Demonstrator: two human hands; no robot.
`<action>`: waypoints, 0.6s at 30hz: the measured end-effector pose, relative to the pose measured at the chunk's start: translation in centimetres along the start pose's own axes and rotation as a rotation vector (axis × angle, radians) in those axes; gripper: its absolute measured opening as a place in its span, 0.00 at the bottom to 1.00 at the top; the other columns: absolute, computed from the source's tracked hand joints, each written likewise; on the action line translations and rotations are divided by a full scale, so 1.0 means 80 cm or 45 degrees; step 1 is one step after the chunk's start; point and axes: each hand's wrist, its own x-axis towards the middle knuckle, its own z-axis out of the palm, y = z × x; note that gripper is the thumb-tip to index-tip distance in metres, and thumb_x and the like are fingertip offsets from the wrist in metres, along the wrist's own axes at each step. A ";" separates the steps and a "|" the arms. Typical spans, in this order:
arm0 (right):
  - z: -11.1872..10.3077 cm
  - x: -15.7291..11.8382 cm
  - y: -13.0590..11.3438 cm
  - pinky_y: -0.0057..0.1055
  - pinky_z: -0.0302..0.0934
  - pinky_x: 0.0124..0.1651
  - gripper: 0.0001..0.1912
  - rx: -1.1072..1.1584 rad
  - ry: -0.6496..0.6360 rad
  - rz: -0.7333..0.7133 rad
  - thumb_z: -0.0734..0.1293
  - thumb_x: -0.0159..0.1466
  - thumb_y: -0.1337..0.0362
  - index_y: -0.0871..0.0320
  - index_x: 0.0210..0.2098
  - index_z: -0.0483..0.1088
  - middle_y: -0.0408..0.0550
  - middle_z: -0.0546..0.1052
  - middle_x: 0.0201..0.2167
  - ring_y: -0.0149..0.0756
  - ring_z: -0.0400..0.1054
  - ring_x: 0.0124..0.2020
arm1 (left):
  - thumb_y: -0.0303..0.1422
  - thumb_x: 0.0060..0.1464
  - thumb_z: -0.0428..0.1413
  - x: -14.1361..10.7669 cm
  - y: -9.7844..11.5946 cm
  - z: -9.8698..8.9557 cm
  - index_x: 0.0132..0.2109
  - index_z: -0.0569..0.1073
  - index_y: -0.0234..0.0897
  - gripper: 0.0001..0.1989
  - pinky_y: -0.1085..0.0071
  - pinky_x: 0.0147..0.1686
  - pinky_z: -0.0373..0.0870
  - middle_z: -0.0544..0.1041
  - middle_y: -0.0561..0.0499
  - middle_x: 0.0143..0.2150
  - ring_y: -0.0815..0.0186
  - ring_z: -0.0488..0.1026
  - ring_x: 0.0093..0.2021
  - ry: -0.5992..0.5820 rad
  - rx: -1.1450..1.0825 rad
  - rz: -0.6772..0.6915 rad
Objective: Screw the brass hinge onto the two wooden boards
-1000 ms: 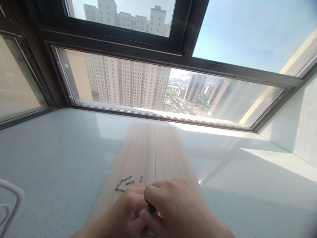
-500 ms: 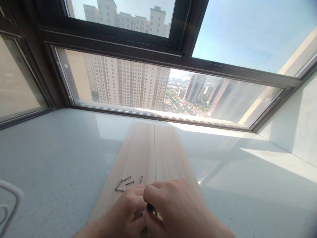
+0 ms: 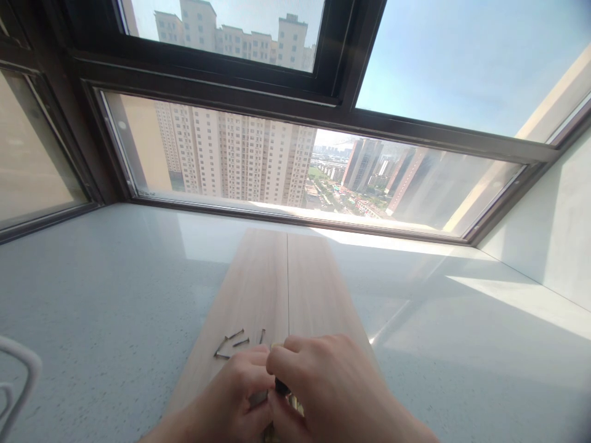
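Two pale wooden boards [image 3: 318, 283] lie side by side with a thin seam between them. Over their near end my right hand [image 3: 332, 381] is closed, fingers wrapped round a small black piece [image 3: 281, 387] that is mostly hidden. Just below it a brass-coloured metal piece [image 3: 296, 404] shows between the fingers; its full shape cannot be seen. My left hand [image 3: 240, 381] is pressed up against the right one, fingers curled, and what it grips is hidden. Several dark screws [image 3: 241, 342] rest loose on the left board, just beyond my left hand.
A speckled white sill [image 3: 115, 295] surrounds the boards. Beyond it stands a dark-framed window [image 3: 295, 218] with tall buildings outside. At the left edge is a white curved wire or tube [image 3: 34, 369]. A white wall [image 3: 563, 215] rises on the right.
The view has shifted very slightly. Both hands stay together in almost the same place, with only a small shift in the right fingers and the black piece. The screws have not moved.
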 end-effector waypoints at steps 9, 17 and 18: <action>0.004 0.004 0.001 0.30 0.35 0.23 0.12 -0.027 0.044 0.087 0.66 0.57 0.55 0.57 0.25 0.67 0.42 0.74 0.23 0.28 0.55 0.21 | 0.26 0.50 0.50 -0.004 -0.007 0.001 0.23 0.65 0.36 0.09 0.74 0.30 0.61 0.71 0.53 0.25 0.69 0.66 0.29 -0.009 0.038 0.038; -0.003 0.002 0.000 0.28 0.38 0.23 0.05 -0.034 -0.063 0.029 0.65 0.56 0.61 0.56 0.28 0.67 0.41 0.74 0.28 0.28 0.54 0.22 | 0.25 0.51 0.49 -0.002 -0.008 0.000 0.24 0.65 0.36 0.09 0.74 0.31 0.62 0.73 0.52 0.26 0.68 0.68 0.30 -0.025 0.000 0.091; -0.002 0.003 -0.001 0.28 0.38 0.23 0.05 -0.037 -0.057 0.026 0.64 0.57 0.61 0.56 0.28 0.67 0.41 0.74 0.28 0.28 0.53 0.22 | 0.24 0.50 0.49 -0.002 -0.007 0.000 0.24 0.66 0.36 0.08 0.74 0.32 0.63 0.73 0.52 0.27 0.67 0.69 0.31 -0.034 -0.009 0.081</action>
